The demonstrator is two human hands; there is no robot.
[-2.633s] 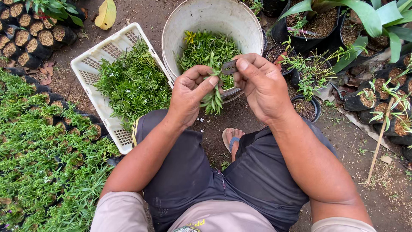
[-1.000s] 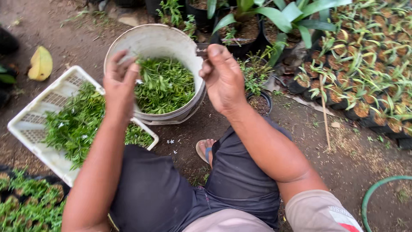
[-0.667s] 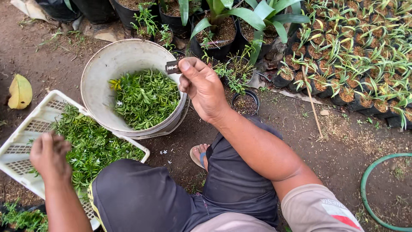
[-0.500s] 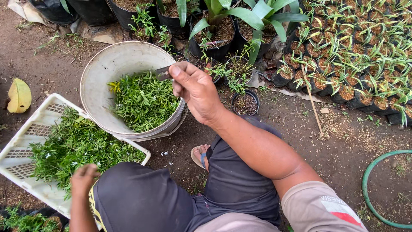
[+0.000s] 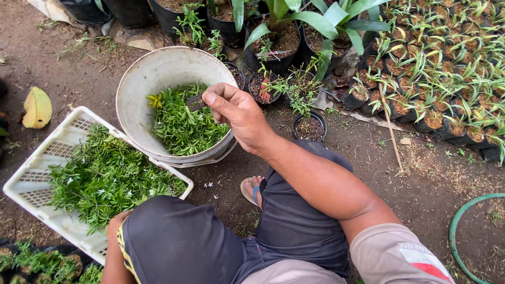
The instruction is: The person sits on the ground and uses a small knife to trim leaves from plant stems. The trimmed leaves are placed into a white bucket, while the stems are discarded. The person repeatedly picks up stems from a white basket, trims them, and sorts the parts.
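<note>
Now the right hand (image 5: 239, 113) hovers over the white bucket (image 5: 138, 87) of green cuttings (image 5: 184, 123), its grip clamped on a small dark blade (image 5: 195, 102), much as half a second ago. Meanwhile the left hand has dropped behind the knee by the white crate (image 5: 31, 184); its grip cannot be told.

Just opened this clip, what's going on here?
A person sits on bare soil among potted plants. The right hand holds a small dark blade over a white bucket partly filled with green cuttings. The left hand is mostly hidden behind the knee, beside a white crate that holds leafy sprigs.
</note>
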